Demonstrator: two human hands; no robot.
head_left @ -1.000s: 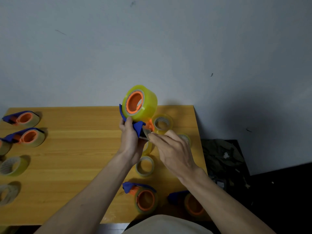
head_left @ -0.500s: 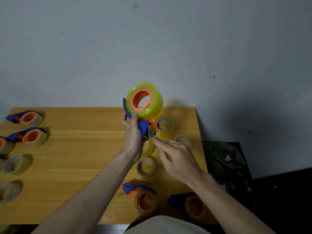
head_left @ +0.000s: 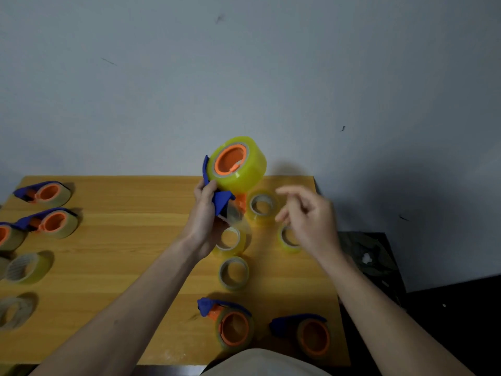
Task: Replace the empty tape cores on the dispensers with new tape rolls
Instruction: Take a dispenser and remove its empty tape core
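In the head view, a blue tape dispenser (head_left: 218,198) with an orange hub is held up above the wooden worktop (head_left: 122,240) by the left hand (head_left: 204,221), whose grip is closed around the blue handle, the thumb lying along the handle's near side. A full yellow tape roll (head_left: 238,164) is already seated on the hub, and a short transparent tail of tape (head_left: 235,215) is seen hanging below the blade end. The right hand (head_left: 306,215) is raised to the right of the dispenser and apart from it; its grip is released, the fingers loosely bent and holding nothing, and its outline is blurred. It is judged that this dispenser is nearly finished and only the tail needs to be settled. What could go wrong: the free tail could fold back and stick to the roll or to the left fingers, because it is not held by anything; the roll could also slide off the hub if it is not pushed fully home, which cannot be told from here. Loose tape rolls (head_left: 261,206) lie on the worktop just under the hands, so a lowered dispenser could knock them. Two dispensers (head_left: 233,325) near the front edge and other dispensers (head_left: 51,221) at the left side are seen, together with thin cores (head_left: 25,268).
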